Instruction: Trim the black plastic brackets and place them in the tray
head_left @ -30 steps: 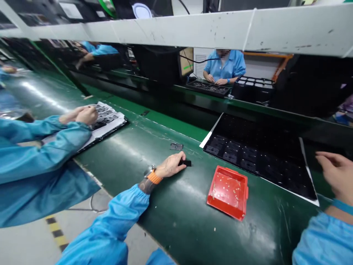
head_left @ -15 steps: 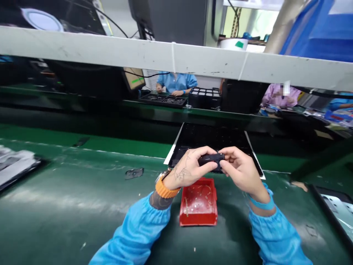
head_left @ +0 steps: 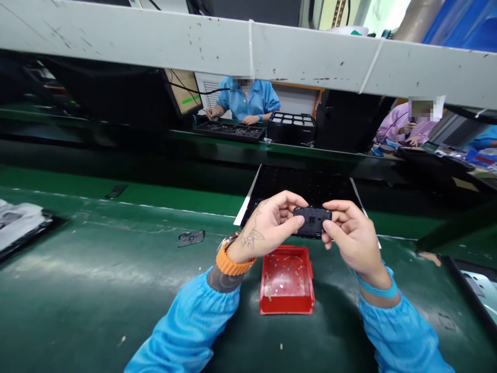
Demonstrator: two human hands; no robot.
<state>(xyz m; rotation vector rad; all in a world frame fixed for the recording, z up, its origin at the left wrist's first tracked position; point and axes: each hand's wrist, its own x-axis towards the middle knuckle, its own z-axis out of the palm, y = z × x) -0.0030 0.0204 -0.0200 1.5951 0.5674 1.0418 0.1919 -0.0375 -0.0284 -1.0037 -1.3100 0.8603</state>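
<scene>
Between my two hands is a small flat black plastic part (head_left: 312,220), roughly rectangular, with a small square mark near its middle. My left hand (head_left: 272,220) pinches its left end between thumb and fingers. At the other end, my right hand (head_left: 349,230) grips its right edge the same way. The part is tilted so a broad face shows. Just below the hands stands a red plastic bin (head_left: 287,305) with small bits scattered inside. Behind the hands lies a black tray (head_left: 303,181) with white strips along its sides.
Similar black parts lie at left, one on the green bench (head_left: 191,238) and one farther back (head_left: 116,191). A white-covered stack (head_left: 19,217) sits far left, a dark tray (head_left: 477,290) far right. A grey beam (head_left: 186,41) crosses above. Across the bench, co-workers sit, one in blue (head_left: 248,98).
The black part has been turned from edge-on to show its broad face. My right hand has shifted slightly right, to its end. The camera view has tipped downward a little.
</scene>
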